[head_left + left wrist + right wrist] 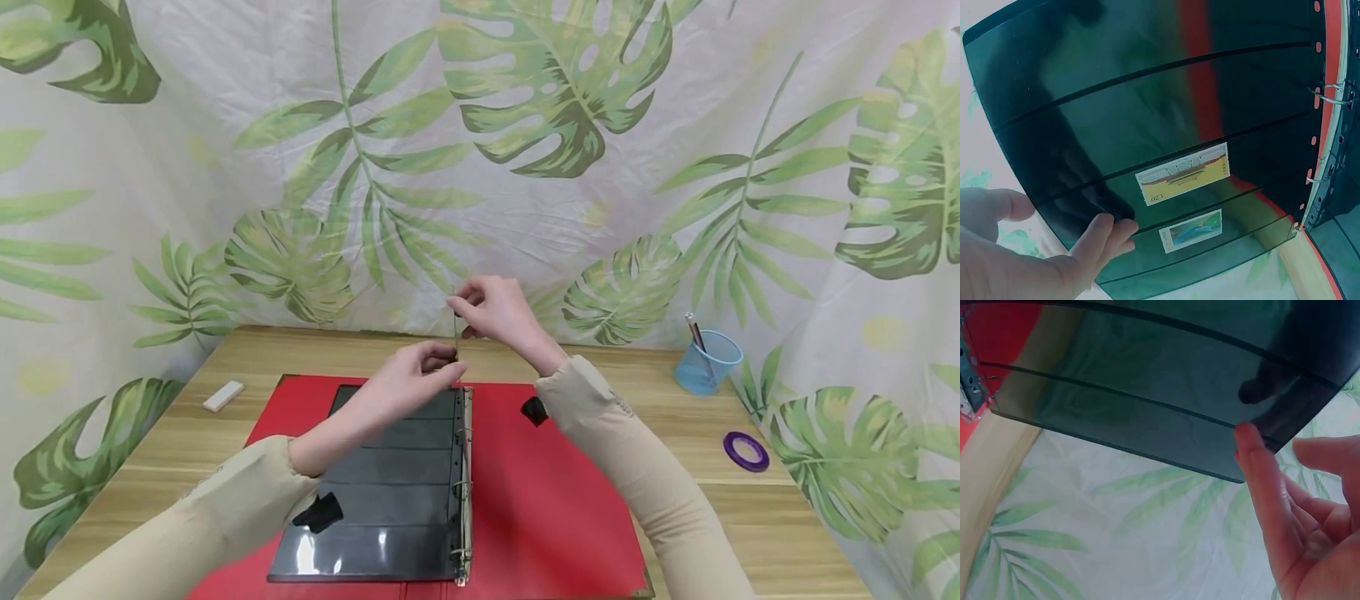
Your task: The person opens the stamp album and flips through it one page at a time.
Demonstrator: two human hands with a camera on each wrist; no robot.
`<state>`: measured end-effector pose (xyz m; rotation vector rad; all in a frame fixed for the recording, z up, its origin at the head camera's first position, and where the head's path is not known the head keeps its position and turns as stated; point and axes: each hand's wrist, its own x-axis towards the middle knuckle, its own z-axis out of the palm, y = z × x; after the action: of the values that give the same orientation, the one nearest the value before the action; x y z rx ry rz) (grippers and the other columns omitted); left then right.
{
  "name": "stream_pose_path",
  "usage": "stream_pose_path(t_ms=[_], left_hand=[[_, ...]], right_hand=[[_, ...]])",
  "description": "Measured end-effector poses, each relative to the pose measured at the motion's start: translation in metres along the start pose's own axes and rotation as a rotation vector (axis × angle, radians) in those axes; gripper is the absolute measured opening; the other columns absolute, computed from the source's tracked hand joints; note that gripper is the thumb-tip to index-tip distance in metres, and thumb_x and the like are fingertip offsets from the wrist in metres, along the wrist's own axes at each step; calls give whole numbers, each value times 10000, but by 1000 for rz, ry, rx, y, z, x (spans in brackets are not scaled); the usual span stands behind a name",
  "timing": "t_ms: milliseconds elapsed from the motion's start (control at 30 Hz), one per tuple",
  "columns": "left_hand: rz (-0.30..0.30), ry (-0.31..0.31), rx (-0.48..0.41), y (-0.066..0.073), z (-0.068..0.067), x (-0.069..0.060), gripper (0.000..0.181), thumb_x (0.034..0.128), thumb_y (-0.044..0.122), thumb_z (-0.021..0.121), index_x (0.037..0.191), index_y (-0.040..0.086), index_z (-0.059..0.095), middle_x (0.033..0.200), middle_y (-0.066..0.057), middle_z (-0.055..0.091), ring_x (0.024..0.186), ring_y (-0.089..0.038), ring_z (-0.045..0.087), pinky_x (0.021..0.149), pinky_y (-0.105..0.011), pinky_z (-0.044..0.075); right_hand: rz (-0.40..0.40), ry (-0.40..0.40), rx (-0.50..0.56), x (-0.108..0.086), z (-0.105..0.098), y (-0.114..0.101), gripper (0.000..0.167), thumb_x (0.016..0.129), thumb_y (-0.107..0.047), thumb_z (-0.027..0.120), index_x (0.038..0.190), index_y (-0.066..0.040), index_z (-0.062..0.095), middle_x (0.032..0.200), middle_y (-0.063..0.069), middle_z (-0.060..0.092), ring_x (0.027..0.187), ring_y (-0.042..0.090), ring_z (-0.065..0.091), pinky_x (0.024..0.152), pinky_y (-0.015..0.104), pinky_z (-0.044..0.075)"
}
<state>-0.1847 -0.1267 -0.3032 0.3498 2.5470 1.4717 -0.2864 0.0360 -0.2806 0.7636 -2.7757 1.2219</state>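
Observation:
A dark see-through stamp album page [1147,112] stands nearly edge-on above the open red binder [540,500], its punched side on the metal rings. Two stamps sit in its pockets: a yellow ship stamp [1185,175] and a smaller blue-green stamp [1192,231]. My left hand [405,371] rests its fingertips on one face of this page, with the thumb beside the free edge. Higher up, near a corner, my right hand [498,312] touches the other face with straight fingers; its thumb lies apart from the page. More dark pages [375,500] lie flat on the binder's left side.
A white eraser-like block [223,396] lies at the table's left. On the right stand a blue mesh cup [701,371] with pens and a roll of purple tape [761,458]. A leaf-printed cloth [525,208] hangs behind the wooden table [693,433].

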Motion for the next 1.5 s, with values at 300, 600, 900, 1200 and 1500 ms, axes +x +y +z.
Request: stream_pose_path(t_ms=[300,600,900,1200,1500], left_hand=[[-5,40,-76,-18,-20,-19,508,1003,153,450,1443,-99,410,1412,-281,539,1161,-338,639,981,-439,541],[-45,104,-15,-52,-44,-40,510,991,109,436,1426,-154,396,1409,-314,520,1024,-211,567,803,-259,519],[-81,99,-87,-88,-55,-53,500,1001,91,426,1414,-187,379,1292,-282,599,722,22,506,722,-188,491],[-117,68,-224,-117,-57,-61,505,1024,81,418,1427,-204,317,1265,-306,633,830,-2,686,773,-206,582],[-195,102,-227,-155,-57,-63,501,1033,79,426,1410,-232,314,1213,-259,680,790,7,687,737,-202,584]], right_hand=[[-48,61,-121,-17,3,33,265,968,-251,622,1120,-57,718,1044,96,767,792,187,755,696,272,586],[7,11,-135,-53,13,94,310,967,-227,633,1189,-14,678,1169,166,724,1006,294,736,857,398,599],[26,-161,-226,-96,30,159,527,964,-258,642,1405,4,523,1434,182,558,1330,354,536,1092,514,450],[64,-339,-305,-119,42,196,755,946,-406,642,1536,-43,342,1643,174,238,1524,391,225,1194,563,299],[32,-399,-355,-129,45,206,797,940,-423,644,1554,-51,298,1660,171,179,1537,396,173,1204,552,285]])
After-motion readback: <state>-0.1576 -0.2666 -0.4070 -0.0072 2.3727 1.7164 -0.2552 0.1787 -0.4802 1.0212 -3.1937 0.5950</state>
